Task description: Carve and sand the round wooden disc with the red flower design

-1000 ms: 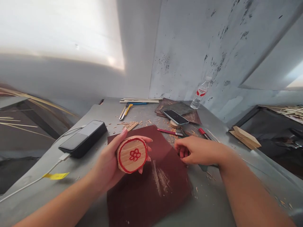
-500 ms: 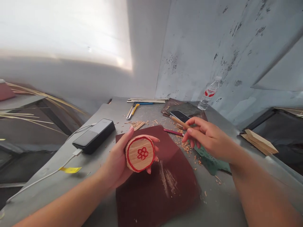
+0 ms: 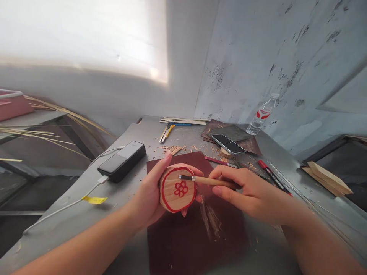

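Colleague: Left hand?
Me: My left hand (image 3: 149, 194) is wrapped around the wooden disc (image 3: 177, 189), red ring and red flower facing me, raised just above the dark red sheet (image 3: 195, 236) on the table (image 3: 86, 206).
Colleague: Right?
Me: My right hand (image 3: 252, 191) pinches a wooden-handled carving tool (image 3: 206, 180); its dark tip lies over the disc's upper face. Contact: cannot tell. Power bank (image 3: 122, 161) sits to the left, well apart.

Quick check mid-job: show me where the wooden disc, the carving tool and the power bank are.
wooden disc (image 3: 175, 193), head view, on its flat face beside the red flower.
carving tool (image 3: 207, 181), head view, on its wooden handle.
power bank (image 3: 122, 162), head view, on its top face.
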Available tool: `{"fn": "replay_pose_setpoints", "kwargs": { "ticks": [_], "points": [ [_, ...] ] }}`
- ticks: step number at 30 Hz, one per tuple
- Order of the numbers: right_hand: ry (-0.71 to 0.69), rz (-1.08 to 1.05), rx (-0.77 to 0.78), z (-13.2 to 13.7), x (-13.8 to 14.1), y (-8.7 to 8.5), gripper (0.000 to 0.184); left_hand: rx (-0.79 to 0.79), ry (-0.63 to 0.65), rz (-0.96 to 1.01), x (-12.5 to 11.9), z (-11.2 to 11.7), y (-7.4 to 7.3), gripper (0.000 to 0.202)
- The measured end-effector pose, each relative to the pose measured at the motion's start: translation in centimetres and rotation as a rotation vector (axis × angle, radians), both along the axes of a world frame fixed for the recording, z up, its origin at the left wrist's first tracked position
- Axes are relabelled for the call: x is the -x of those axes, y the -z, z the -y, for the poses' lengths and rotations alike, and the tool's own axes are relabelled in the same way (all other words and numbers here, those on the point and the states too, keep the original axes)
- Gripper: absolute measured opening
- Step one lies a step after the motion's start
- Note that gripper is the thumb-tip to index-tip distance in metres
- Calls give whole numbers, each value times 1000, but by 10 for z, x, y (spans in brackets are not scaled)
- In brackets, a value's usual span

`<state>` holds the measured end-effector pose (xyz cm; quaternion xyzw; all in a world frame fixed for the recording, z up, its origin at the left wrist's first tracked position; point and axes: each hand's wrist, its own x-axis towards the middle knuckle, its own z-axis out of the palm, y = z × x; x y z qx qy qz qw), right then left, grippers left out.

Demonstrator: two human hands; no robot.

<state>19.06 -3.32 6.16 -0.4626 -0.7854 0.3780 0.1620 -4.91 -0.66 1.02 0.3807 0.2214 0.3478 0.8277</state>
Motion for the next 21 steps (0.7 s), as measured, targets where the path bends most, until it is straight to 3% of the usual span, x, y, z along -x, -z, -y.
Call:
{"fn": "replay_pose_setpoints", "kwargs": {
  "ticks": [10,16,21],
  "points": [
    [39,31,-152,1,-7,-2,26,4,-26,15,1,-2,-1,71],
    [-45,26,-42,6,-6,-9,32,17,-31,50,4,-3,-3,74],
    [-87,60,-13,5,-8,-5,31,-12,7,65,6,-3,-3,67]
  ]
}}
